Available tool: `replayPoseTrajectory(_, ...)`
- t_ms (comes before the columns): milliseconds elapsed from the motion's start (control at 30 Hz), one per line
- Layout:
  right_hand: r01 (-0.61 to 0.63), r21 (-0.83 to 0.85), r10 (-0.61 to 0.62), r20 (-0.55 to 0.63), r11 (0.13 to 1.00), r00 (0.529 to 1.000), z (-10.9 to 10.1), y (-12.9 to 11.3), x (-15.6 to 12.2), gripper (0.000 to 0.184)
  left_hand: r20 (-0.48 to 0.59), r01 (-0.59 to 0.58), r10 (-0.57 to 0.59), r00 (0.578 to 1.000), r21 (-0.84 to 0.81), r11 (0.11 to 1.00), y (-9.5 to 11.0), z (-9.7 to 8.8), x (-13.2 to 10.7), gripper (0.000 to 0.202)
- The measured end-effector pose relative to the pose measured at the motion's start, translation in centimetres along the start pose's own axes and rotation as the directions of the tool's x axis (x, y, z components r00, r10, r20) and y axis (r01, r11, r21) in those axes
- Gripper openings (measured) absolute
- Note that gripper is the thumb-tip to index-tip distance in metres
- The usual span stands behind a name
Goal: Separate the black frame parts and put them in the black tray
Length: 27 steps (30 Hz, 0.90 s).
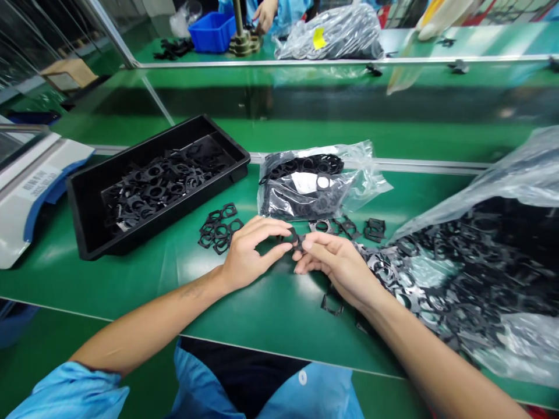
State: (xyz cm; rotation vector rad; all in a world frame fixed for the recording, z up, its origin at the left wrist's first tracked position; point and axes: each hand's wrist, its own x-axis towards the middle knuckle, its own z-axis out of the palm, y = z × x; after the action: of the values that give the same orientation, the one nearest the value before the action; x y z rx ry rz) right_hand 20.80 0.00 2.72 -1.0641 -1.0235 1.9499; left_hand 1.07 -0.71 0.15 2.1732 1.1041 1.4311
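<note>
My left hand (251, 253) and my right hand (336, 262) meet over the green table (262, 302), both pinching one small black plastic frame part (295, 238) between their fingertips. A small pile of the same black parts (219, 227) lies just left of my left hand. More loose parts (349, 227) lie beyond my right hand. A single part (332, 305) lies below my right wrist.
A black tray (87, 192) filled with parts stands at the left. A sealed clear bag of parts (314, 186) lies behind my hands; a big open bag (480, 267) spills parts at the right. A white and blue machine (30, 186) sits far left. Another person's hand (264, 14) works near a blue bin (212, 32).
</note>
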Motion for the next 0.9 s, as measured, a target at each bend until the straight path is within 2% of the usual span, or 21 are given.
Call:
replayPoseTrajectory(167, 0.033, 0.005, -0.033, -0.021, 0.999, 0.999, -0.07, 0.02, 0.0, 0.028, -0.004, -0.054, 0.054, 0.999, 0.035, 0.998, 0.1, -0.12, -0.08, 0.022)
replayPoseTrajectory(267, 0.036, 0.008, -0.036, -0.023, 0.999, 0.999, -0.08, 0.1, -0.04, 0.03, 0.006, -0.04, 0.04, 0.999, 0.08, 0.996, 0.11, -0.1, -0.3, 0.029)
replayPoseTrajectory(500, 0.037, -0.01, -0.037, -0.037, 0.999, 0.999, -0.03, 0.19, -0.09, 0.033, 0.024, -0.008, 0.006, 1.0, 0.08, 0.997, 0.22, -0.08, -0.27, 0.018)
replayPoseTrajectory(900, 0.074, -0.08, -0.075, -0.005, 0.994, 0.997, 0.09, 0.05, -0.11, 0.034, 0.055, 0.022, -0.021, 0.998, -0.019, 1.0, -0.04, 0.09, -0.43, 0.021)
